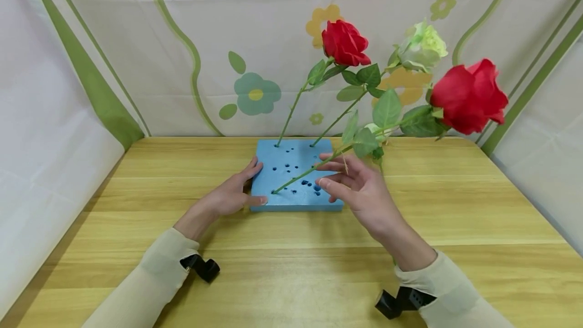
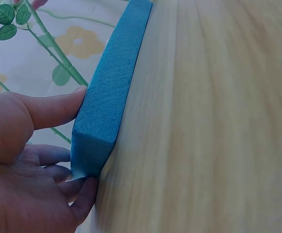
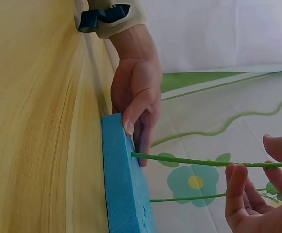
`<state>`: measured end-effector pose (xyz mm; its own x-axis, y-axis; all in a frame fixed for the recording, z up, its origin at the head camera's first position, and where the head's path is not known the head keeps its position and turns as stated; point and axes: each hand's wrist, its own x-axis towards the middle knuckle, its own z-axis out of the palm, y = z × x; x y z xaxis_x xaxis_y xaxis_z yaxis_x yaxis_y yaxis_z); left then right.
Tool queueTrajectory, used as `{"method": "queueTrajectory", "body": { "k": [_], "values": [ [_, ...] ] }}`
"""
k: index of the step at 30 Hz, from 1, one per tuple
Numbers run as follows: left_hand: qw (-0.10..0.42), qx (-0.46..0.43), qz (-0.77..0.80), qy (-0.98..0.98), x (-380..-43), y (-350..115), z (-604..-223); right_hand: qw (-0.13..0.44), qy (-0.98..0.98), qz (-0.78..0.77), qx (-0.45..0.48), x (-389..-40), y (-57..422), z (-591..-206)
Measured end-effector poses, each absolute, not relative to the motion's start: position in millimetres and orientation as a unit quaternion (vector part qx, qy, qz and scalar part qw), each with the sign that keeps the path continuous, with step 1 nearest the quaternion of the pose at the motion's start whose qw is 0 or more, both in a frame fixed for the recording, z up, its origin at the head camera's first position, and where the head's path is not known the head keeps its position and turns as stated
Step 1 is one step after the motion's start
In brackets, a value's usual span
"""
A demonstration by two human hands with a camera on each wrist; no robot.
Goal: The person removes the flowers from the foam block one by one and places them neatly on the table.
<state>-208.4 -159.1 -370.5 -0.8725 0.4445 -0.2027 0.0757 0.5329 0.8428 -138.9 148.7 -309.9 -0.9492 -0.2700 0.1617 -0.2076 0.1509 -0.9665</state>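
A blue foam block with several holes lies on the table. My left hand steadies its left side, thumb on top by the near corner and fingers along the edge. From the near-left hole a red rose leans far to the right. My right hand is at that rose's green stem, with thumb and fingers spread apart and fingertips right at it. At the block's back edge stand another red rose and a pale green-white rose, both slanting right.
Behind my right hand, a further pale flower is partly hidden by leaves, its stem running toward me on the wooden table. A patterned cloth wall stands behind the table, with white cloth at both sides.
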Motion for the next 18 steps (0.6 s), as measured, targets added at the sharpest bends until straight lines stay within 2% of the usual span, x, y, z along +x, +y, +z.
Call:
{"method": "queueTrajectory", "body": {
  "k": [5, 14, 18],
  "values": [
    [0.200, 0.152, 0.460, 0.852, -208.2, -159.0, -370.7, 0.007, 0.764, -0.627, -0.153, -139.5, 147.1, -310.2],
    [0.199, 0.154, 0.461, 0.851, -207.7, -159.3, -370.8, -0.064, 0.763, -0.622, -0.164, -145.4, 146.5, -314.1],
    [0.201, 0.153, 0.463, 0.849, -208.3, -159.4, -371.1, -0.070, 0.734, -0.659, -0.151, -145.8, 146.4, -316.6]
  ]
}}
